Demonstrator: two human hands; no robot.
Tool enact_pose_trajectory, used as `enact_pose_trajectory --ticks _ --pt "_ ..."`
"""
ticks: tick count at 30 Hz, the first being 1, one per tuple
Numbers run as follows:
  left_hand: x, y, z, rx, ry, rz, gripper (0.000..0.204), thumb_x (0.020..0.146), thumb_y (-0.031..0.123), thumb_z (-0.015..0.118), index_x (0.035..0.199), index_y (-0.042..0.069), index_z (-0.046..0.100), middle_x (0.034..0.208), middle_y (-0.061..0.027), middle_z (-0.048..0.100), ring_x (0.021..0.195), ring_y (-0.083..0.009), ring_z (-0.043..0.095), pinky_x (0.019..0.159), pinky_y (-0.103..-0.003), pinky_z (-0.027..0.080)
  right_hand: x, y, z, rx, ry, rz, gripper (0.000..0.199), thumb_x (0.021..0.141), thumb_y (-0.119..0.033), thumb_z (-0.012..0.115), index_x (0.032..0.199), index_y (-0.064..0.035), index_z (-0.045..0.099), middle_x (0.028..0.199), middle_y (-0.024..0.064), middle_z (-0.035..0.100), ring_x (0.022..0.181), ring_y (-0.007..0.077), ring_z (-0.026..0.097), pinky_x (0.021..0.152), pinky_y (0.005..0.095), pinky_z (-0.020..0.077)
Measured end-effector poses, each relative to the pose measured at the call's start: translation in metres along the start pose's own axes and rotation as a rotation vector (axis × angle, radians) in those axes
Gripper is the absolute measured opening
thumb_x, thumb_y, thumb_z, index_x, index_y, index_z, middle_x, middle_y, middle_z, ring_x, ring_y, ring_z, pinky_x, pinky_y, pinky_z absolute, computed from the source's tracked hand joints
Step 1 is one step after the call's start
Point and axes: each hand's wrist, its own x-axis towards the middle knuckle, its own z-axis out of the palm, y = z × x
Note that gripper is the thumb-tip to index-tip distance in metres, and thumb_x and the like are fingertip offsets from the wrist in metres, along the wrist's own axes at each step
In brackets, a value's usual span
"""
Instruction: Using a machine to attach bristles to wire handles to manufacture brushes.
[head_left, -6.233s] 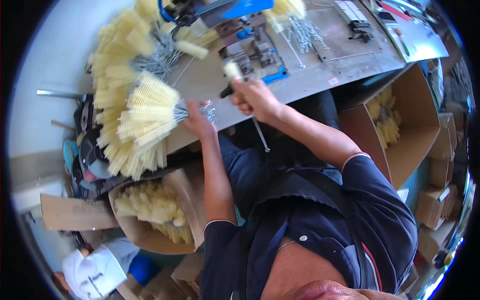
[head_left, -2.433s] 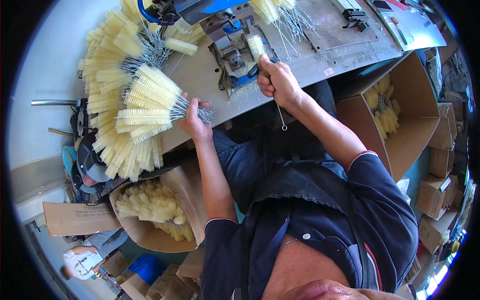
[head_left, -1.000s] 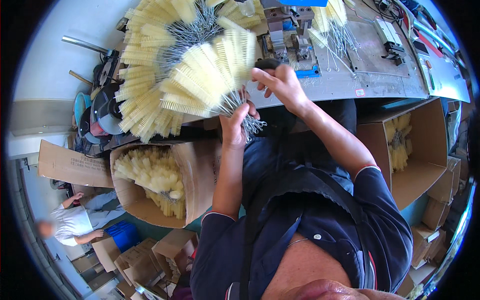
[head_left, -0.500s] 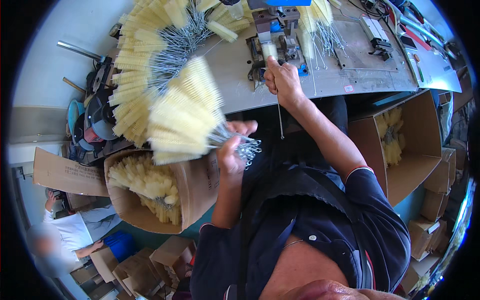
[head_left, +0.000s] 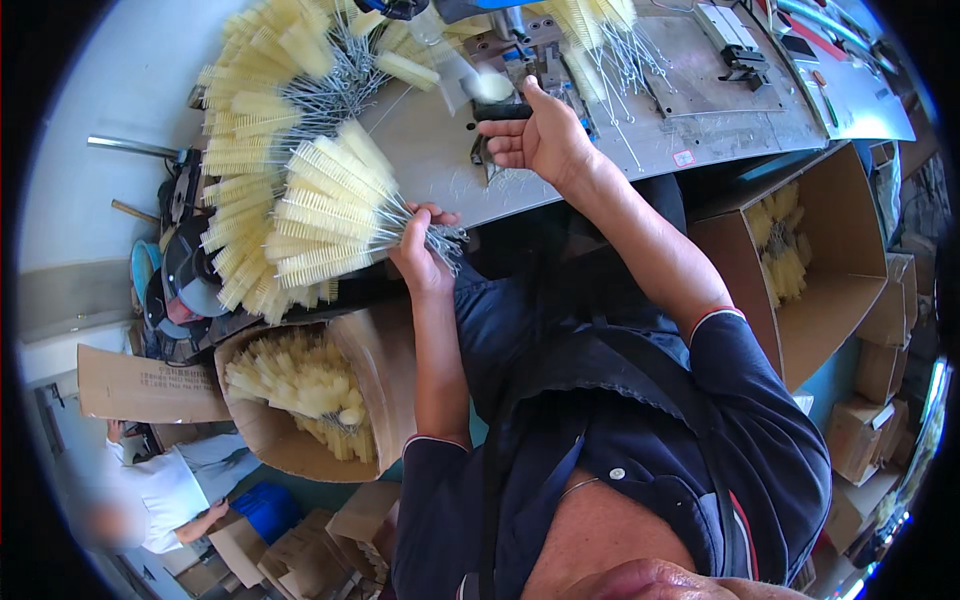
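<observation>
A fan of cream-bristled bottle brushes (head_left: 330, 212) is gathered in my left hand (head_left: 424, 248), fingers closed round the twisted wire handles. Their looped ends stick out on the right of the fist. At the table's front edge my right hand (head_left: 545, 138) is open, thumb raised and fingers stretched out, with nothing in it. Just beyond it stands a metal press fixture (head_left: 520, 50) with a blue part above. A pale, motion-blurred piece (head_left: 488, 87) sits beside the fixture; its kind is unclear.
Many more brushes (head_left: 245, 150) lie heaped on the table's left, and others (head_left: 610, 40) right of the fixture. Cardboard boxes with brushes stand at left (head_left: 395, 380) and right (head_left: 835, 300). A grinder-like machine (head_left: 190, 280) is at far left. Another person (head_left: 165, 490) is at lower left.
My right hand has let go of the single brush and opened, shifting slightly left. My left hand has moved left and up with its bundle, which now looks steadier.
</observation>
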Motion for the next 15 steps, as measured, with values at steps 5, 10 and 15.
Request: enact_pose_trajectory --ticks 5,10,15 --pt "0.039 -0.011 0.006 0.065 0.032 0.125 0.012 0.086 -0.005 0.059 0.097 -0.001 0.055 0.083 -0.0116 0.062 0.064 -0.0218 0.064 0.064 -0.036 0.06 -0.015 -0.001 0.022 0.097 -0.116 -0.003 0.068 0.099 -0.059 0.048 0.138 -0.0046 0.037 0.115 0.0278 0.063 0.091 0.0363 0.07 0.074 0.0487 0.0614" --pt "0.049 -0.018 0.0 0.079 0.023 0.139 0.012 0.086 -0.007 0.06 0.096 -0.001 0.056 0.084 -0.011 0.062 0.068 -0.0215 0.066 0.063 -0.036 0.06 0.003 0.013 0.036 0.188 -0.05 0.074 0.048 0.097 -0.038 0.064 0.125 -0.0021 0.049 0.107 0.0231 0.064 0.092 0.0362 0.07 0.079 0.0504 0.0615" --pt "0.048 -0.025 0.006 0.102 -0.01 0.157 0.014 0.086 -0.006 0.06 0.097 -0.001 0.056 0.086 -0.0113 0.062 0.066 -0.0227 0.066 0.066 -0.038 0.06 0.021 0.038 0.028 0.143 0.011 0.012 0.031 0.101 -0.028 0.06 0.112 -0.0003 0.053 0.094 0.0147 0.065 0.078 0.0274 0.065 0.067 0.0399 0.0585"
